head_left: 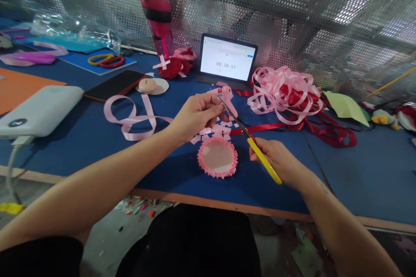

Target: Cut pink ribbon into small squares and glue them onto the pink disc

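My left hand [196, 114] is closed in a pinch over the blue table, holding a small piece of pink ribbon near its fingertips. My right hand [279, 160] grips yellow-handled scissors [250, 140], whose blades point up and left to the ribbon piece at my left fingers. Below the two hands lies a round disc edged with pink ribbon loops [217, 157]. Several short cut pink ribbon pieces [214, 132] lie just behind the disc. A pink glue gun [227, 97] rests behind my left hand.
A tablet [226, 58] showing a timer stands at the back. A heap of pink and red ribbon [286, 93] lies right, a long pink ribbon strip [130, 117] left. Further left are a phone [113, 85], a white power bank [39, 110], a pink bottle [159, 19] and spare scissors [105, 59].
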The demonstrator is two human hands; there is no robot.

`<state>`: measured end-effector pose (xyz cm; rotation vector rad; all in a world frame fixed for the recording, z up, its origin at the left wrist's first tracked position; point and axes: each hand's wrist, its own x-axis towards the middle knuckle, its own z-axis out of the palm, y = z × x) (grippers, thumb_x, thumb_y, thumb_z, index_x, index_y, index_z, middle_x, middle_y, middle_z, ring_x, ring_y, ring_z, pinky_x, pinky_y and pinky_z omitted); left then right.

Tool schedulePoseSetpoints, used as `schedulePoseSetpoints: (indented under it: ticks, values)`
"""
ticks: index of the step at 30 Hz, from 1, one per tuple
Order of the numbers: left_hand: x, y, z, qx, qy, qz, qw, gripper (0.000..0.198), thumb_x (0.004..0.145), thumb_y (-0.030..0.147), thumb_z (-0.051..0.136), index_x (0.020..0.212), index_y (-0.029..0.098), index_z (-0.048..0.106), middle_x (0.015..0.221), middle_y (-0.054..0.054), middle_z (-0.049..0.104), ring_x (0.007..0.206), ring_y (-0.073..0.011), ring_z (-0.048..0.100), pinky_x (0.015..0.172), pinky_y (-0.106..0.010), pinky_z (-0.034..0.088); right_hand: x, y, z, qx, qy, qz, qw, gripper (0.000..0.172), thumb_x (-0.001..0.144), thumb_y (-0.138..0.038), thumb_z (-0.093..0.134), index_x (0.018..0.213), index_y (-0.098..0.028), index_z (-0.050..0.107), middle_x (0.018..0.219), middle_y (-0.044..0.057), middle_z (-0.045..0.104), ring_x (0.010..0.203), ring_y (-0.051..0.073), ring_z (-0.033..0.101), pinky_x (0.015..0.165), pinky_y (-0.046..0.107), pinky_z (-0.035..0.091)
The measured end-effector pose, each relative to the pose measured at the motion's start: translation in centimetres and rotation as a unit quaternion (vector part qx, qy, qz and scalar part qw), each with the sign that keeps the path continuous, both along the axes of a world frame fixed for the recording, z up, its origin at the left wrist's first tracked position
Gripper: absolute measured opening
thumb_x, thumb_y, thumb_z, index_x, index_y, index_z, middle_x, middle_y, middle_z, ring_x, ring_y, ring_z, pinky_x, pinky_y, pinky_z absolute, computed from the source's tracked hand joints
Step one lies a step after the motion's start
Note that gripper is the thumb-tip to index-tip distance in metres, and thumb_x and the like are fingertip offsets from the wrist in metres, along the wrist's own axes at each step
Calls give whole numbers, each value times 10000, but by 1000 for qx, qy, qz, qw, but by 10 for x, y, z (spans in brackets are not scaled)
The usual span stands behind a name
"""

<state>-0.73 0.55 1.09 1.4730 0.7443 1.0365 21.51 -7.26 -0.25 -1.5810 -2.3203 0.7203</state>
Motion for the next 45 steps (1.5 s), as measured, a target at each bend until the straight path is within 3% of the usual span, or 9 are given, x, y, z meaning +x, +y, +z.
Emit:
schedulePoseSetpoints:
  ticks: [4,8,12,16,22,29,35,41,45]
  values:
    - [1,0,0,5,5,25,1000,87,861,167,512,775,155,513,606,4,609,390,-12,392,365,-144,263,0,-2,2,19,24,-5,1000,413,883,-570,377,841,-180,508,671,12,563,555,132,490,528,241,336]
    - [2,1,1,8,-17,84,996,121,895,162,453,777,175,479,500,67,440,390,-18,324,363,-141,221,3,-5,3,35,55,4,998,582,851,-691,272,953,-172,514,718,24,549,558,135,482,536,258,351]
    - [2,2,2,7,-58,113,992,163,901,137,421,749,170,471,524,68,373,411,-24,301,378,-155,229,2,-6,5,37,29,9,999,614,846,-708,242,998,-180,518,755,39,554,617,166,512,591,291,383]
    - [3,2,2,10,-58,114,992,169,900,154,434,736,173,472,540,63,385,421,-28,331,394,-167,258,-3,-5,7,18,-20,-7,1000,625,834,-723,219,959,-183,507,749,59,568,654,204,538,618,323,397]
    - [3,4,-4,56,-39,97,993,114,886,196,473,778,172,503,622,10,567,567,-55,521,528,-166,399,-5,-4,7,8,-58,-11,998,629,818,-738,178,893,-187,471,763,79,574,685,226,547,639,341,392]
    - [2,-1,1,1,-63,101,993,109,870,174,438,769,189,476,497,70,338,389,-37,274,367,-172,177,-5,-4,7,4,-74,-4,997,592,833,-715,179,860,-191,452,731,68,561,653,219,533,620,333,379]
    - [-1,-2,8,-9,-84,85,993,182,786,48,392,808,169,527,534,50,398,412,-36,305,391,-169,215,-6,-3,9,11,-73,-3,997,595,834,-715,186,864,-190,462,711,61,557,632,215,532,595,323,376]
    - [-2,2,8,46,-63,112,991,27,838,173,505,814,170,518,711,-20,629,525,-53,479,474,-173,379,-5,-5,8,18,-64,1,998,603,827,-722,203,894,-190,478,708,54,562,619,203,528,586,311,375]
    - [-1,0,3,19,-27,66,997,148,848,268,543,751,164,502,670,-40,649,469,-51,478,425,-169,353,-5,-6,8,14,-68,1,998,590,825,-717,236,898,-189,487,704,52,574,624,206,536,600,316,380]
